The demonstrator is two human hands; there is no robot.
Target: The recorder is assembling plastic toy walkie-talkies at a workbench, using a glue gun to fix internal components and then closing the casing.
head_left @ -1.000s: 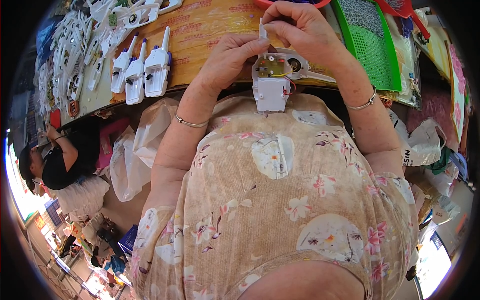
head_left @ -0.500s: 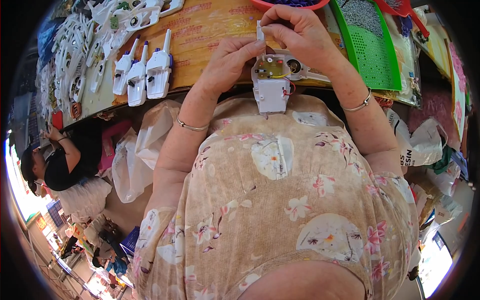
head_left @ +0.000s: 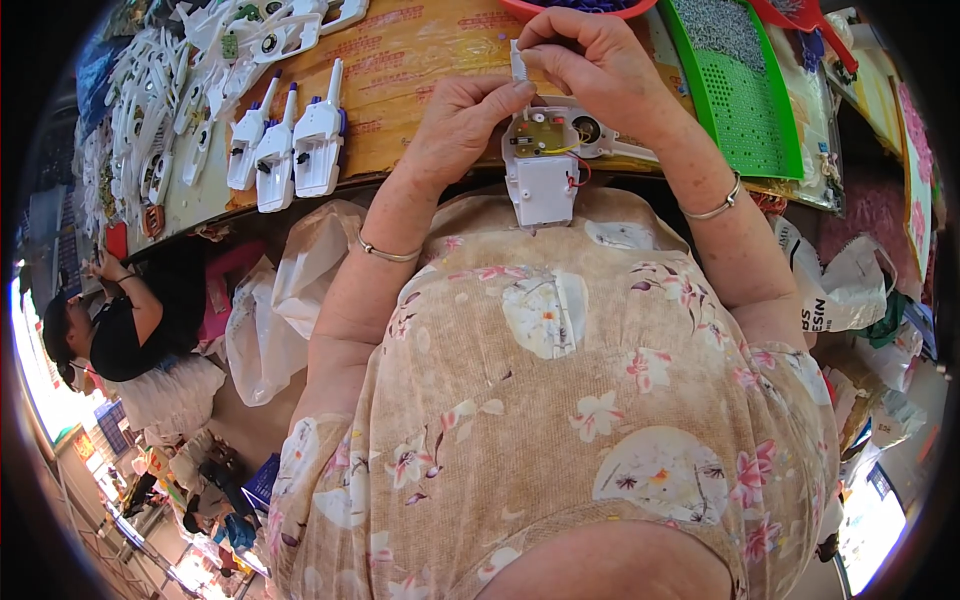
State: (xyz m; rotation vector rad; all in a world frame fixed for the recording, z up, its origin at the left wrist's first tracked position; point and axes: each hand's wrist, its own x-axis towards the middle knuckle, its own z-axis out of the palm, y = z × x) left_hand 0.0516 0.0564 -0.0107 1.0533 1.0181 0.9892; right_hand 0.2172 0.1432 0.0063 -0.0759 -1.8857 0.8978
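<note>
A white toy walkie-talkie housing (head_left: 541, 194) stands at the table's near edge, against my clothing, its open back toward me. In it sits a circuit board (head_left: 541, 138) with yellow and red wires. My left hand (head_left: 468, 125) is closed on the housing's top, thumb at the base of its narrow white antenna (head_left: 519, 66). My right hand (head_left: 590, 62) pinches at the antenna's upper end; whatever is between those fingertips is hidden. Just right of the board lies a white half shell (head_left: 628, 149) with a round speaker (head_left: 587, 129), joined by wires.
Three white walkie-talkies (head_left: 274, 165) lie to the left, near a heap of white shells (head_left: 150, 90). A green tray (head_left: 745, 130) of small metal pieces is on the right, beside a red scoop (head_left: 800, 14). A red basin (head_left: 625, 12) stands at the back. Another person (head_left: 125, 330) sits at left.
My right hand has risen very slightly along the antenna. The left hand keeps its hold, and the housing has barely shifted.
</note>
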